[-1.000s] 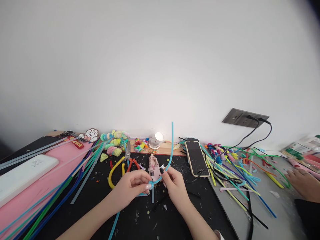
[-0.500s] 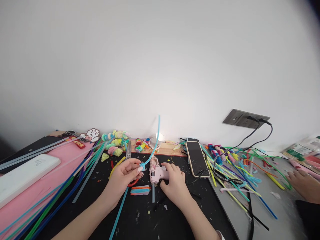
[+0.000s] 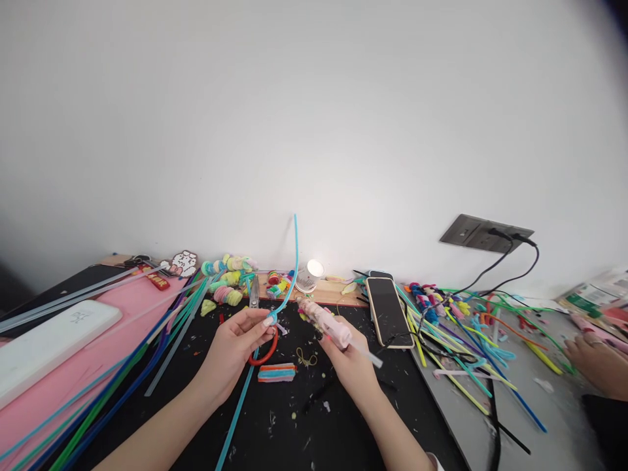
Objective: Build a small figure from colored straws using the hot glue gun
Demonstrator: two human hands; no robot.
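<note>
My left hand (image 3: 237, 350) pinches a light blue pipe cleaner (image 3: 294, 261), coiled at the fingertips, with its free end curving up against the wall. In my right hand (image 3: 352, 356) is a pink glue gun (image 3: 326, 322), its nozzle tilted up and left and a clear glue stick poking from its back. The gun's tip is apart from the pipe cleaner. Under my left fingers lie scissors (image 3: 265, 355) with orange-red handles. A small bundle of striped pipe cleaner pieces (image 3: 277, 373) rests on the black table between my hands.
A phone (image 3: 387, 313) lies right of my hands, near loose pipe cleaners and black cables. Left are a white power bank (image 3: 59, 343) and long pipe cleaners on pink paper. A glowing lamp (image 3: 310, 275) stands by the wall. Another person's hand (image 3: 596, 356) is far right.
My right hand has closed around the glue gun, lifted it from the table and tilted it. The blue pipe cleaner has shifted slightly left with my left hand.
</note>
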